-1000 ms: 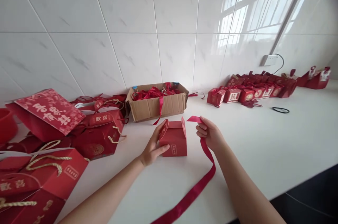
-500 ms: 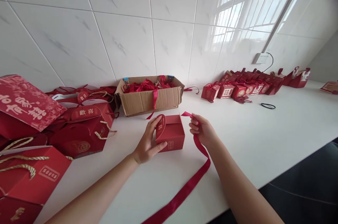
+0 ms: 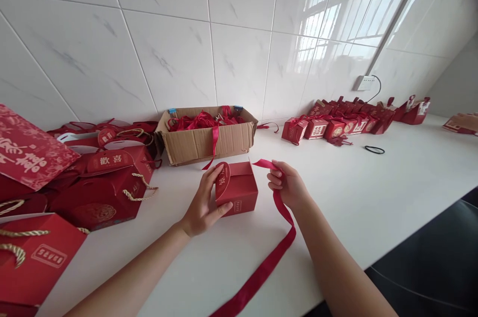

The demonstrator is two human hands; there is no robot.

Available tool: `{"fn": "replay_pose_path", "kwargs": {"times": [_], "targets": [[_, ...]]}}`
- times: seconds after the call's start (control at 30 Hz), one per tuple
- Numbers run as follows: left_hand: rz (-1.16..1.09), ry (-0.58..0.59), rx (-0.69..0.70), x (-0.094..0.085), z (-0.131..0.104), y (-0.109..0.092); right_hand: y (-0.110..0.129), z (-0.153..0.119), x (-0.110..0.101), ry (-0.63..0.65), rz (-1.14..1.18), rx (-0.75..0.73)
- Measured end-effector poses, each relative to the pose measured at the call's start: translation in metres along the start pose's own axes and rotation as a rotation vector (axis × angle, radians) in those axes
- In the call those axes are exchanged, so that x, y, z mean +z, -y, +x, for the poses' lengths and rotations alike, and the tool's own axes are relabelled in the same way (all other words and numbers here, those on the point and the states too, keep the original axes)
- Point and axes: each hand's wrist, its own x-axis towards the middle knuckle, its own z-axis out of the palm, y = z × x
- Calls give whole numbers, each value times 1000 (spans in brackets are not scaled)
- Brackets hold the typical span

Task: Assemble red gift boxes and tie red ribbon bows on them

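We saw 1 small red box (image 3: 242,195) on the white counter (image 3: 336,217), in front of the open cardboard box (image 3: 209,145). The left hand (image 3: 204,205) grasped the small red box at its left side, with the thumb along the front and the fingers over the round flap. At its right, near but apart from it, the right hand (image 3: 286,185) pinched a red ribbon (image 3: 267,269) close to 1 end; the tip pointed toward the small red box, and the rest hung below the fist and ran to the lower edge of the view. Farther out, we noted tangled ribbons (image 3: 201,121) in the cardboard box, red gift boxes (image 3: 100,202) with rope handles at left, and, at right, small tied boxes (image 3: 338,129) in rows near a black loop (image 3: 374,149).
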Motion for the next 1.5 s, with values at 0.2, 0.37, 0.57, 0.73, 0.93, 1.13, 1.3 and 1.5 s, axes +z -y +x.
{"fn": "replay_pose_path", "kwargs": {"times": [0.2,0.37,0.57,0.73,0.93,1.13,1.3,1.5], "targets": [[2,1,-11,0,1,-1,5,-5,2,11,10,-3],[12,-4,-14,0,1,-2,7,-7,4,19,21,-9],[16,-4,5,0,0,-2,6,-8,7,28,14,-2],[55,0,51,0,0,-4,5,-8,8,22,-15,-30],[60,9,98,0,0,-3,6,-7,6,48,-88,-113],[107,12,104,-1,0,-2,4,-6,5,64,-179,-165],[130,8,121,-1,0,-2,0,-6,6,73,-214,-210],[131,32,122,-2,-1,-2,-3,-8,9,124,-246,-182]]}}
